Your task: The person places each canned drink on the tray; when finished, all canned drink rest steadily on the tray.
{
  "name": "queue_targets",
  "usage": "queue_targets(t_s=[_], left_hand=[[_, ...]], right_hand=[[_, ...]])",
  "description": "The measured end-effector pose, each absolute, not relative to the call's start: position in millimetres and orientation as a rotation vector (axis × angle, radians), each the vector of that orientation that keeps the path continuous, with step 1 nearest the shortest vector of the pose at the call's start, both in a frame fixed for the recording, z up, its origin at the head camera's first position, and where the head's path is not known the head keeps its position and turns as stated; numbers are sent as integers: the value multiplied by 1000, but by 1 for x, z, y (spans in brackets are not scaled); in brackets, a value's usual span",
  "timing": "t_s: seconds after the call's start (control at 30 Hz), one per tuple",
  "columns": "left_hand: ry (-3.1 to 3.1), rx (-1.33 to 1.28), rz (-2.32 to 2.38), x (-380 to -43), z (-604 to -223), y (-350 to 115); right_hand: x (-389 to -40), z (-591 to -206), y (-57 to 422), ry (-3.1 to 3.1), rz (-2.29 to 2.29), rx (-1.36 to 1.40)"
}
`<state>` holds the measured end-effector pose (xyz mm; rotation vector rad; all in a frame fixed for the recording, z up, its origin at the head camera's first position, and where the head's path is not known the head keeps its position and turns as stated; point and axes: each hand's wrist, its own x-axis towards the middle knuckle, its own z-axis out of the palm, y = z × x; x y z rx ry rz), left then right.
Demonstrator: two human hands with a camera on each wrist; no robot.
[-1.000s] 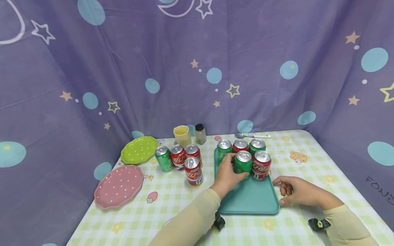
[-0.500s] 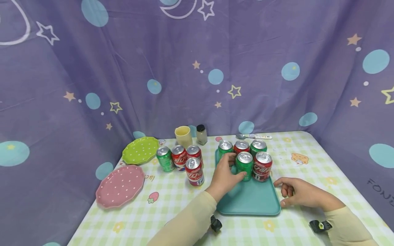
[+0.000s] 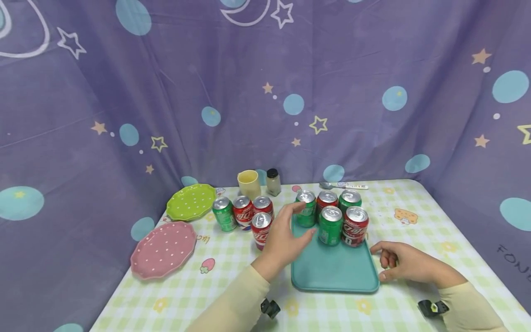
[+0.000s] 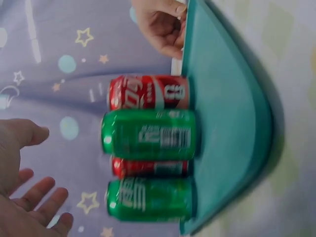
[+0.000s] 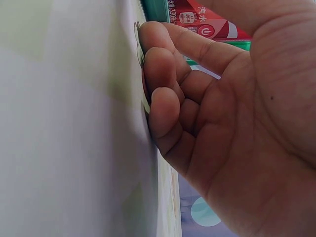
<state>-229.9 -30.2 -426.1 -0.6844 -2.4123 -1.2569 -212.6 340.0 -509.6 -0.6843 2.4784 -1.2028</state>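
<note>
On the teal tray [image 3: 333,273] stand several soda cans in two rows. In front are a green can [image 3: 330,228] and a red can [image 3: 355,229]; behind them are a left green can [image 3: 307,212], a red can [image 3: 327,199] and another green can [image 3: 350,198]. My left hand [image 3: 284,240] hovers over the tray's left edge, fingers spread and holding nothing. In the left wrist view a gap separates it from the cans. My right hand [image 3: 410,263] rests by the tray's right rim, index fingertip and thumb tip at the edge, other fingers loosely curled.
Left of the tray are a green can [image 3: 224,214], two red cans close together, and a nearer red can [image 3: 261,226] partly behind my left hand. Farther left lie a green plate [image 3: 191,202] and pink plate [image 3: 163,250]. A yellow cup [image 3: 249,184], jar [image 3: 273,183] and spoon [image 3: 344,186] sit behind.
My left hand has let go of the front green can and drawn back to the left. That can stays upright on the tray beside the red one. My right hand keeps its place.
</note>
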Motion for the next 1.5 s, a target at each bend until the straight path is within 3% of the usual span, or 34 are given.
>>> queue_targets(t_s=[0.23, 0.57, 1.5], left_hand=[[-2299, -726, -1272, -231, -427, -78], [-2309, -546, -1341, -245, -457, -132], [-2418, -402, -1668, -265, -509, -146]], right_hand=[[-212, -508, 339, 2469, -1207, -676], [-212, -507, 339, 2478, -1204, -691], [-212, -507, 338, 2479, -1207, -698]])
